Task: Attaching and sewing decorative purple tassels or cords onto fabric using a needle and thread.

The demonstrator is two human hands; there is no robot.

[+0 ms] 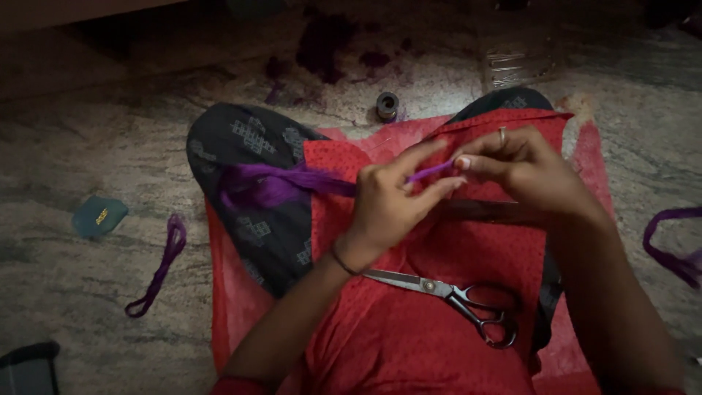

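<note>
- The left hand (391, 201) and right hand (512, 164) meet over the lap, fingertips almost touching, both pinched on one purple thread bundle (292, 183).
- The bundle's long axis runs roughly left to right across the lap: its thick, loose end lies on the dark patterned fabric (248, 146) over the left knee, and its thin end (431, 172) sits between the two hands.
- The left hand's fingers are closed around the bundle; the right thumb and forefinger clamp the thin tip. A ring (502, 134) shows on the right hand, a thin bangle (342, 261) on the left wrist.
- One pair of scissors (453, 296) lies on the red cloth (409, 344), blades shut and pointing left, handles to the right.
- Two more purple thread pieces lie on the stone floor (88, 146): a loop (157, 267) on the left, another strand (673, 245) at the right edge.
- One small dark spool (387, 105) stands on the floor beyond the knees.
- One teal pouch (99, 216) lies on the left; its contents cannot be seen.
- A clear packet (515, 66), possibly holding thin sticks, lies in the dim far background.
</note>
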